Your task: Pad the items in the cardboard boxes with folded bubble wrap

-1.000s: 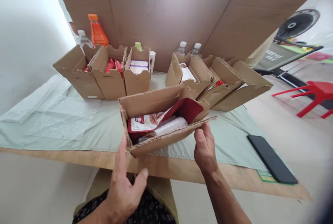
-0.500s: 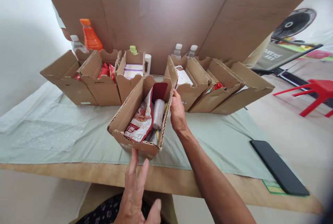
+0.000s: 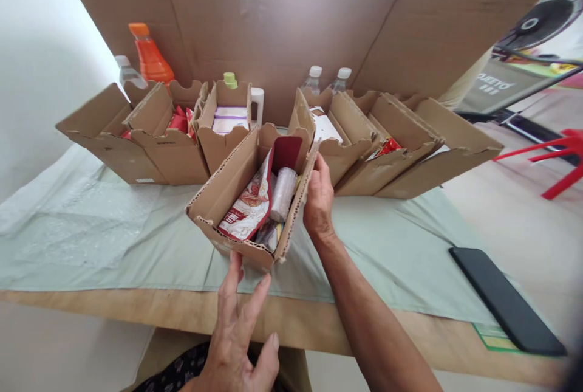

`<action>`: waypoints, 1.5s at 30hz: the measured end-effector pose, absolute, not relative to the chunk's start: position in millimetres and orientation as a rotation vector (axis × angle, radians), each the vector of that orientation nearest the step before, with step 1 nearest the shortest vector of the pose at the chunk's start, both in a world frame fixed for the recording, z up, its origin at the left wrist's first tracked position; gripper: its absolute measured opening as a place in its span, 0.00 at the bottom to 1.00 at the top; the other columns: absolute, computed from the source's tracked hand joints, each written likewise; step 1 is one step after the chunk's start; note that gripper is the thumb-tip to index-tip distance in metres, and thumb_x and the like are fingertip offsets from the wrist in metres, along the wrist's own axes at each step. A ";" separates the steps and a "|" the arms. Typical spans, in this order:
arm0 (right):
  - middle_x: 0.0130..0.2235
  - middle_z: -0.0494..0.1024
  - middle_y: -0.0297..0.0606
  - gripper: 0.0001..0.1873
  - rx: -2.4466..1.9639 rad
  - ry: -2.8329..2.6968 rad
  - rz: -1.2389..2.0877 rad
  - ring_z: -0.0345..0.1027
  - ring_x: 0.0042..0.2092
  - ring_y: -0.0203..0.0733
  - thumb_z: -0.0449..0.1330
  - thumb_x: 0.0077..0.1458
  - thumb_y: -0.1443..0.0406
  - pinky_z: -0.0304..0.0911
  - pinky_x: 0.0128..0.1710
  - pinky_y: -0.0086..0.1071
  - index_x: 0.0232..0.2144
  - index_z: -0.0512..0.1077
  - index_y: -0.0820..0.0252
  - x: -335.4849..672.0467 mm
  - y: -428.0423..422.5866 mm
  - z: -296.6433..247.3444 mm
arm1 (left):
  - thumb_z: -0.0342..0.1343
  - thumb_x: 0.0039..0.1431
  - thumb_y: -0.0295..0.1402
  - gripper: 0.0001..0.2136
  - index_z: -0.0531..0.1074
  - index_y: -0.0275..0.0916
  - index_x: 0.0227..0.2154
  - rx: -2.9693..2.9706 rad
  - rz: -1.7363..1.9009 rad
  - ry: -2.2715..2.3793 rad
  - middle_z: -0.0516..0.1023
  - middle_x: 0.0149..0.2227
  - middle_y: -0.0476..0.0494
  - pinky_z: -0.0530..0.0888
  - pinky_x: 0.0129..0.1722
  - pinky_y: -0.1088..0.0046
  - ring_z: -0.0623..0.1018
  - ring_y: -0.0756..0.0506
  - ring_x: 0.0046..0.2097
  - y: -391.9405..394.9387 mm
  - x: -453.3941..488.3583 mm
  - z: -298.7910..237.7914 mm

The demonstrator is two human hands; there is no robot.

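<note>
A narrow open-topped cardboard box (image 3: 207, 191) stands in front of me, turned at a slant. Inside it lie a white and dark red printed food pouch (image 3: 249, 200), a silvery cylindrical pack (image 3: 283, 194) and some partly hidden small packets. My right hand (image 3: 319, 200) grips the box's right wall from outside; some of its fingers are hidden. With fingers spread, my left hand (image 3: 243, 325) touches the lower front of the box with a fingertip.
Behind stand several similar cardboard boxes, left (image 3: 168, 158) and right (image 3: 350, 164), with bottles (image 3: 152, 58) beyond them. A large cardboard panel (image 3: 291, 27) closes the back. Bubble wrap (image 3: 86, 216) lies left, a black phone (image 3: 505, 301) at the right edge. A red stool (image 3: 562, 161) stands beyond.
My view has shifted slightly down and closer. The box's right wall leans a little further right with my right hand. My left hand keeps its fingertip at the box front, fingers spread.
</note>
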State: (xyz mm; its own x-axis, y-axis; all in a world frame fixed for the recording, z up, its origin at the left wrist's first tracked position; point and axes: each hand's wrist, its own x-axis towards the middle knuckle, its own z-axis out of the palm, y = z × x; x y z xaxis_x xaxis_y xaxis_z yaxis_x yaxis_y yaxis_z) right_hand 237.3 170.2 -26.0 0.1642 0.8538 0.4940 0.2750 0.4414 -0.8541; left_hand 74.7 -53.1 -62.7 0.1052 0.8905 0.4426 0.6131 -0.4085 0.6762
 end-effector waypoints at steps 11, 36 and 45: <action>0.75 0.54 0.44 0.42 -1.072 -1.578 0.551 0.45 0.76 0.48 0.39 0.68 0.37 0.43 0.76 0.51 0.72 0.56 0.52 223.2 158.6 -34.4 | 0.55 0.56 0.15 0.44 0.53 0.52 0.74 2.033 1.231 1.474 0.32 0.79 0.37 0.68 0.68 0.42 0.50 0.26 0.77 -51.7 89.5 -64.8; 0.38 0.80 0.37 0.16 -1.219 -1.010 0.733 0.74 0.37 0.39 0.61 0.64 0.53 0.72 0.44 0.38 0.39 0.75 0.61 256.2 195.6 -104.8 | 0.56 0.58 0.23 0.35 0.60 0.41 0.69 2.220 1.178 1.253 0.27 0.79 0.33 0.58 0.71 0.38 0.44 0.26 0.78 102.1 118.4 -74.2; 0.39 0.78 0.36 0.17 -1.271 -1.054 0.759 0.74 0.38 0.38 0.62 0.68 0.53 0.74 0.42 0.37 0.42 0.74 0.63 259.9 202.1 -116.0 | 0.58 0.57 0.29 0.33 0.63 0.32 0.67 2.306 0.704 1.413 0.49 0.76 0.23 0.59 0.72 0.43 0.56 0.28 0.75 140.7 114.7 -88.3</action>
State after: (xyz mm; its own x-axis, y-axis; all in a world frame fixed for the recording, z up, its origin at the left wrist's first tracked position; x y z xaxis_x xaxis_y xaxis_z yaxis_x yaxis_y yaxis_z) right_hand 259.9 202.1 -116.0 0.3642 0.9098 0.1992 0.0992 0.1747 -0.9796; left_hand 114.7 140.7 -88.3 0.3807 0.8952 0.2316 0.7242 -0.4443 0.5273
